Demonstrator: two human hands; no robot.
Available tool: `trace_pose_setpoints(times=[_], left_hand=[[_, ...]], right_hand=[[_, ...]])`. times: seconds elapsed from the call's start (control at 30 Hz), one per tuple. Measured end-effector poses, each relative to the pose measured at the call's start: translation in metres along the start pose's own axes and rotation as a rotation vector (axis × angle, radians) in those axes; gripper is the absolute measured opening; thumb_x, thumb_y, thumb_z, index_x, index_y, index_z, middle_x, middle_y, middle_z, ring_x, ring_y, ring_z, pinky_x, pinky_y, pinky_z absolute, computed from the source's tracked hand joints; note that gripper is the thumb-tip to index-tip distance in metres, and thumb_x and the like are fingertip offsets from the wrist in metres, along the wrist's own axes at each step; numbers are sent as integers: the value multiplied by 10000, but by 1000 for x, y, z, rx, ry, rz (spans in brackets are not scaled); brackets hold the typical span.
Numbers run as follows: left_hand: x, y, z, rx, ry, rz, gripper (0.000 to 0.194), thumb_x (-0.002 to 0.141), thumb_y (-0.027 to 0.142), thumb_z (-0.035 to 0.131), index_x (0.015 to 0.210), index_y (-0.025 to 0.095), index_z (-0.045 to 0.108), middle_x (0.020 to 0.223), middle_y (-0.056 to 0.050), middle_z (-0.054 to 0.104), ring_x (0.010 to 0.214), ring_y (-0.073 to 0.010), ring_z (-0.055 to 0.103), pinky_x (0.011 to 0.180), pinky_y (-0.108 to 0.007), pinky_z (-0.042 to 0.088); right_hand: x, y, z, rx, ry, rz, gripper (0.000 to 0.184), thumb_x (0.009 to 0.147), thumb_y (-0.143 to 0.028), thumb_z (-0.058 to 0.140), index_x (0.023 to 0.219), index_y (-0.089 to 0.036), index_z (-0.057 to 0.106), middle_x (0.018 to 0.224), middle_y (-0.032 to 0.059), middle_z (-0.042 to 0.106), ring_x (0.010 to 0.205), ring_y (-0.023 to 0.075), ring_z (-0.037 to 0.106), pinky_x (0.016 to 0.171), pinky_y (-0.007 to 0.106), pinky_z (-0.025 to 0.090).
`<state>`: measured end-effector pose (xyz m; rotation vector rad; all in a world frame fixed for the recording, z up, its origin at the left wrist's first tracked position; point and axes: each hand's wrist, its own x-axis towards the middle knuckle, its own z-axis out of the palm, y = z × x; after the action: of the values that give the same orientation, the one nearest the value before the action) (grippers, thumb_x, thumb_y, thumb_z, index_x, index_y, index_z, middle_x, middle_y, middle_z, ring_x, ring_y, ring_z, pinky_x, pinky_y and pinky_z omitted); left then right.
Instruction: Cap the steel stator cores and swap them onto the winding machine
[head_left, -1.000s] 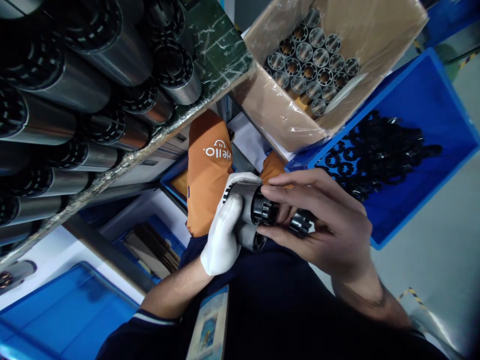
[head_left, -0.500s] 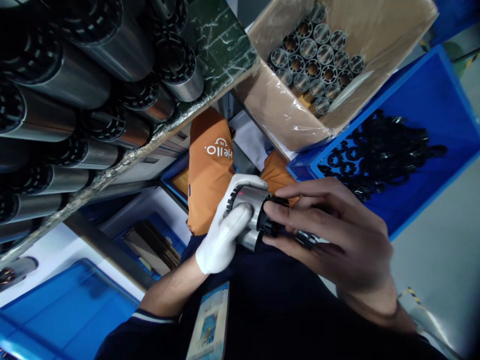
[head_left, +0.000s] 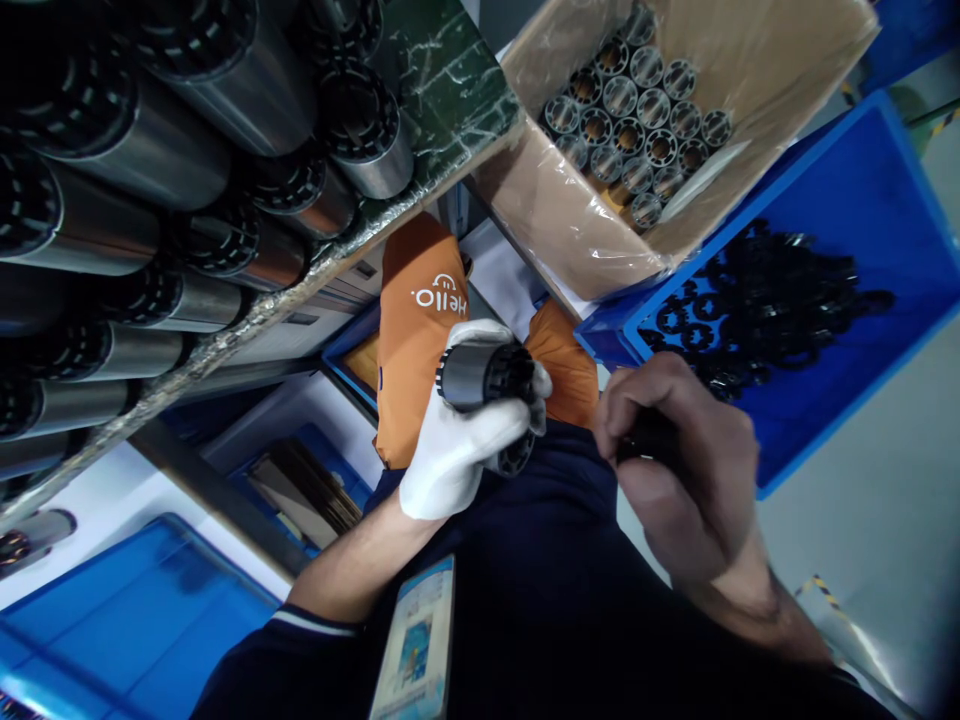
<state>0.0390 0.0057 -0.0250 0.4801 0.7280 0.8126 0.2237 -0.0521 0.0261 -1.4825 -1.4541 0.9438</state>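
My left hand, in a white glove, is closed round two short metal cylinders; the upper one has a black toothed ring in its end. My right hand, bare, has drawn away to the right and is curled round small black ring parts, mostly hidden by the fingers. Both hands hover above my dark-clothed lap, in front of orange sleeves printed "Hello".
A blue bin of black toothed rings sits at right. A cardboard box behind it holds several upright metal cylinders. Rows of finished cylinders lie stacked on a green shelf at upper left. A blue tray lies lower left.
My right hand has left the cylinder's end and pulled back to the right, closing on black parts. My left hand has lifted and turned the cylinders, the black ring now seated in the upper one.
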Motion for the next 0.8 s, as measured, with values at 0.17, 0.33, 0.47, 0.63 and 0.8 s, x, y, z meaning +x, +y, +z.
trace_pose_setpoints(times=[0.17,0.33,0.47,0.63,0.8], left_hand=[[2,9,7,11,107,14,521,941,522,905,1312,269,641,1111,-61,824,843,-244,806,711,-365,638],[3,11,10,112,270,75,712,1068,880,572,1325,232,718,1284,-144,834,1211,-378,830,927,-484,716],[6,13,15,117,365,78,678,1118,844,477,1324,255,743,1283,-117,838,1315,-391,791,1017,-535,710],[9,13,14,59,356,63,539,1109,784,568,1195,301,790,1175,-78,843,1170,-365,807,946,-511,711],[12,11,12,57,372,14,544,1108,783,572,1195,298,802,1154,-76,844,1058,-340,804,944,-522,719]], right_hand=[[-1,0,9,31,-105,-49,438,909,-209,765,1296,-295,580,1111,56,667,940,265,715,747,407,650],[-1,6,24,-26,68,-80,504,935,-229,978,1383,-306,761,1325,99,711,1119,271,747,689,329,692],[0,12,32,-10,149,-148,520,844,-294,1101,1294,-276,840,1265,81,799,1027,241,801,647,303,704],[1,16,32,93,97,-136,384,921,-164,956,1284,-257,874,1342,97,764,790,145,746,551,266,653],[4,16,27,82,47,-166,322,900,-104,857,1185,-250,893,1343,98,733,666,97,609,565,326,597]])
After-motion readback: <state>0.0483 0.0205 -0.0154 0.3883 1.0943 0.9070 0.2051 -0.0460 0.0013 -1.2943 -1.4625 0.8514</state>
